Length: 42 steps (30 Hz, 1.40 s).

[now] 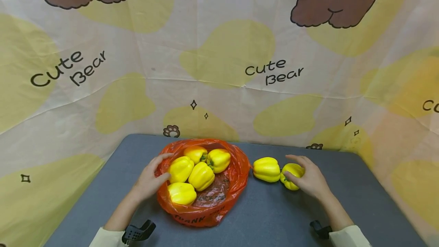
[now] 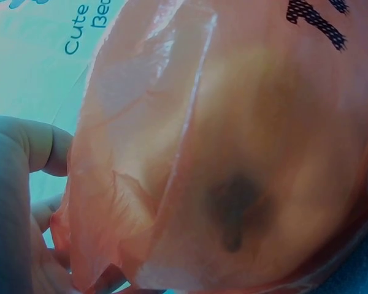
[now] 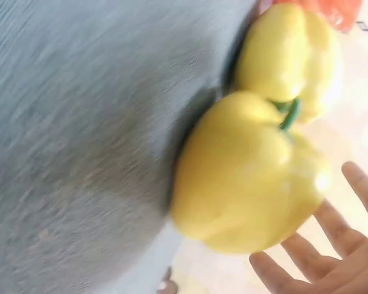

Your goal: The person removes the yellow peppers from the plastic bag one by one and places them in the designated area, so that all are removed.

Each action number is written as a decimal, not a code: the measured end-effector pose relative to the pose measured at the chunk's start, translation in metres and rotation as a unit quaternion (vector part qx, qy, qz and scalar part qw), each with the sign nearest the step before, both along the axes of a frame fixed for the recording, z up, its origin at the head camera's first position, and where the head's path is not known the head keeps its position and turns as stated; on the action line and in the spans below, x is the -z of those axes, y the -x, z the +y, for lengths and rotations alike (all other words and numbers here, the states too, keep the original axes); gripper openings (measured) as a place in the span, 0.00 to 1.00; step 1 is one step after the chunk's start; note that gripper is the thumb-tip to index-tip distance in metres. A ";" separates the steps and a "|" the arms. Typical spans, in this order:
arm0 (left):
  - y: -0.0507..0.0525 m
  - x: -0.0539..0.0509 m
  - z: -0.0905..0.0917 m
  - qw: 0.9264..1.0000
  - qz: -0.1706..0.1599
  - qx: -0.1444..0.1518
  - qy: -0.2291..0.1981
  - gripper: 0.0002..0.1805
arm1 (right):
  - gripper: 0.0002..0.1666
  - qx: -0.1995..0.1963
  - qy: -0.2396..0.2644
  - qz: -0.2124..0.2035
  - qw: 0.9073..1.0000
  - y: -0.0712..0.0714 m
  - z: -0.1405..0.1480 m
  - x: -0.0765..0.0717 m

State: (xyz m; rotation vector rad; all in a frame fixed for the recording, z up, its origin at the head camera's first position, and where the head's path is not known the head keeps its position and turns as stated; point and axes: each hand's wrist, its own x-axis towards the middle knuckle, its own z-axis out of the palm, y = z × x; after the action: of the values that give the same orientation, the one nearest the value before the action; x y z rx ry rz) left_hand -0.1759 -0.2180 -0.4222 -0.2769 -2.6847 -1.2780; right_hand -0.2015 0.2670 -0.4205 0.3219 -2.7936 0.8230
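Observation:
A red plastic bag (image 1: pixel 236 197) stands with its mouth wide on the grey tabletop, with several yellow bell peppers (image 1: pixel 201 176) inside. My left hand (image 1: pixel 151 176) touches its left rim, thumb and fingers apart; bag film hides part of the fingers in the left wrist view. Right of the bag, one yellow bell pepper (image 1: pixel 266 169) lies beside another yellow bell pepper (image 1: pixel 291 184). My right hand (image 1: pixel 308 178) reaches around that farther-right pepper, its fingers spread. In the right wrist view this pepper (image 3: pixel 245 177) shows a green stem, with the fingertips close to its side.
The grey table (image 1: pixel 274 216) extends to both sides of the bag. Behind it hangs a pale cloth (image 1: pixel 219 56) printed with yellow patches, bears and lettering. Black bands (image 1: pixel 138 231) circle both wrists below light sleeves.

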 end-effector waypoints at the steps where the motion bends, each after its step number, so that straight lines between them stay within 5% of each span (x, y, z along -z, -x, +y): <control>1: 0.000 0.000 0.000 1.000 -0.001 -0.001 -0.001 0.30 | 0.33 0.000 0.002 0.000 1.000 -0.001 -0.003 -0.002; 17: 0.000 -0.001 0.000 1.000 0.001 0.000 -0.004 0.29 | 0.31 -0.036 0.106 0.041 0.993 -0.006 -0.054 -0.021; 42: 0.001 -0.003 0.000 1.000 0.007 0.005 -0.011 0.28 | 0.29 -0.151 0.215 0.040 0.964 -0.001 -0.133 -0.034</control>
State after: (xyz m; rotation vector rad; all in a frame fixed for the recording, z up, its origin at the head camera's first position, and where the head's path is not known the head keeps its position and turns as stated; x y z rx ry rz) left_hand -0.1773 -0.2182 -0.4196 -0.2945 -2.6591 -1.3033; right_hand -0.2000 0.1335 -0.3860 0.6922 -2.4334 1.4150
